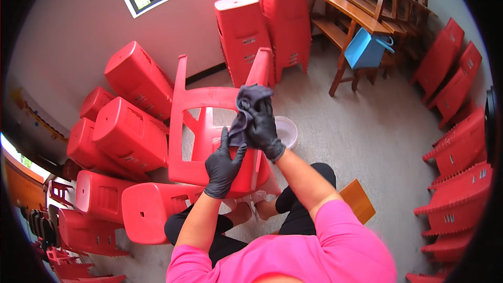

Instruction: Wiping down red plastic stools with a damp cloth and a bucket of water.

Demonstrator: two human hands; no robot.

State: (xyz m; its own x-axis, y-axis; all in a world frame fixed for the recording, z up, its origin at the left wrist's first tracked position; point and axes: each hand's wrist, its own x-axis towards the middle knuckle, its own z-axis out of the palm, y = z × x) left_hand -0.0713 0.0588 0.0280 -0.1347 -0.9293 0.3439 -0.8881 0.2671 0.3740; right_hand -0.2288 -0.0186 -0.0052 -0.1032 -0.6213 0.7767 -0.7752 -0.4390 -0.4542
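Observation:
In front of me a red plastic stool lies tipped over, its legs pointing up and away. My right hand, in a black glove, has its fingers closed on a dark grey cloth. The cloth lies against the stool's right-hand leg and hangs down toward my other glove. My left hand, also black-gloved, grips the stool's near part, thumb and forefinger apart by the cloth's lower end. Its other fingers are mostly hidden.
A pale basin stands right of the stool. Stacked red stools crowd the left, with more stacks by the far wall and others along the right. Wooden benches are piled far right, near a blue container.

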